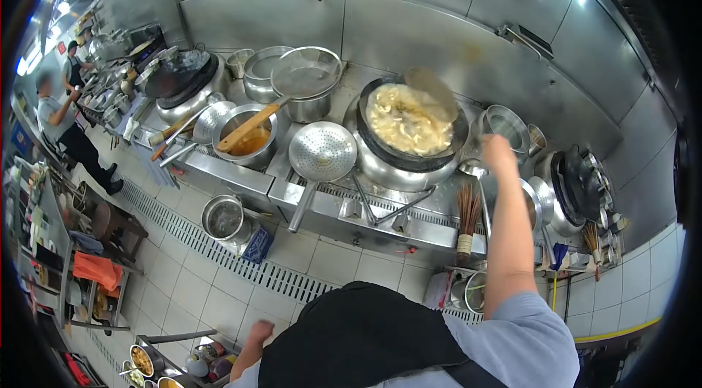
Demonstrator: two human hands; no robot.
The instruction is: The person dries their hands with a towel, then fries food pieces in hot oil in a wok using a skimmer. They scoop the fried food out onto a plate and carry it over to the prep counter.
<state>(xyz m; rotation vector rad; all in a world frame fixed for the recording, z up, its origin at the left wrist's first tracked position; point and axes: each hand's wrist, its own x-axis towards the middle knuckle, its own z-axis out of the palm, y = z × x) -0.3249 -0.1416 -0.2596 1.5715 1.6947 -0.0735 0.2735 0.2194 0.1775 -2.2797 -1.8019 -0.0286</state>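
Observation:
My right hand (499, 152) is closed in a fist at the right of the wok (457, 132). It appears to grip the handle of a round, flat skimmer (430, 92), blurred over the back right of the wok; the handle is hard to make out. Pale pieces of food (406, 121) in bubbling, yellowish liquid fill the wok. My left hand (261, 331) hangs low beside my black apron (351, 337), its fingers curled, with nothing visible in them. A perforated strainer (322, 152) lies left of the wok, and a ladle (474, 167) rests near my right forearm.
A steel pot of brown liquid (248, 141) has a wooden-handled tool across it. A bamboo brush (468, 220) stands at the counter's front edge. Another wok (578, 183) is at right. A small pot (223, 217) stands below the counter. A co-worker (66, 121) stands far left.

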